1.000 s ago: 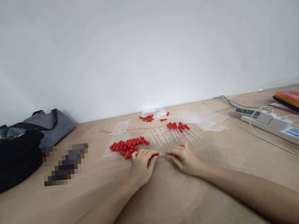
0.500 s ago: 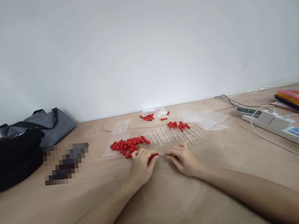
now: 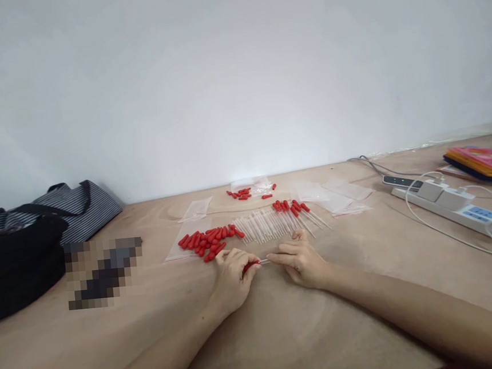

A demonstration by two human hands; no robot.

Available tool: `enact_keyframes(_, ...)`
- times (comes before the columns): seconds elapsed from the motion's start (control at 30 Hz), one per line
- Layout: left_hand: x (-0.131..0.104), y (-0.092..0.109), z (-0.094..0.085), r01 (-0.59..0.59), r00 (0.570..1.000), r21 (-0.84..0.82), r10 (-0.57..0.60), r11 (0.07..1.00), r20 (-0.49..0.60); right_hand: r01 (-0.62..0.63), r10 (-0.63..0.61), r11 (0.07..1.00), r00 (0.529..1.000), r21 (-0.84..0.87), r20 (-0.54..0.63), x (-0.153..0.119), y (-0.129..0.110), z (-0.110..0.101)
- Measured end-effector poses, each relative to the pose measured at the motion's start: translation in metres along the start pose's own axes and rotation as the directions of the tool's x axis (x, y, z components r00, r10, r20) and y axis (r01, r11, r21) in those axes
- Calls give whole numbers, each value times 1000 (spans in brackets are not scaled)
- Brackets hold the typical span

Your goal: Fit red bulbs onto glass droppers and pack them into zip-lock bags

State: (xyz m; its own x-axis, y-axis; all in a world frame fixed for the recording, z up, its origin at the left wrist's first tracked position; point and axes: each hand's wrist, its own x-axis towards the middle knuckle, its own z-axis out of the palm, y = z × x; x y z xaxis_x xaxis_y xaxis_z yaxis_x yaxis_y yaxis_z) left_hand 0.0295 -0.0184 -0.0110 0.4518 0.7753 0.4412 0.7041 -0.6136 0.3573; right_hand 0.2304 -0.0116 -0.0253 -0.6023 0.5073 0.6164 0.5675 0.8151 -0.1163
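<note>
On the near side of the tube row [image 3: 267, 226], the left hand [image 3: 234, 274] is pinching a red bulb [image 3: 252, 265] while the right hand [image 3: 301, 260], fingers pinching a thin tube [image 3: 265, 261], is gripping closer to the bulb than a moment earlier, apparently seating the tube.

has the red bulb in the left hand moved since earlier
Yes: the red bulb in the left hand has shifted slightly toward the person, away from the row of pale sticks.
</note>
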Motion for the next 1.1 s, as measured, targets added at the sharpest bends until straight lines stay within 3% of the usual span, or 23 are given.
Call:
enact_keyframes(0.17,0,2,-1,-69,998,-18,70,997,12,68,-70,996,997,-65,-32,1,-1,-1)
enact_keyframes(0.37,-1,5,-1,-80,997,1,80,997,-17,-70,70,996,997,-49,-16,2,-12,2)
enact_keyframes(0.77,-2,4,1,-157,987,28,158,987,-42,-254,232,966,934,50,272,10,-15,-1)
enact_keyframes(0.97,-2,5,0,-176,984,43,177,983,-24,-354,294,923,902,151,315,11,-16,-2)
enact_keyframes(1.1,1,3,-2,-186,982,78,188,980,-28,-314,224,915,918,254,327,13,-12,-8)
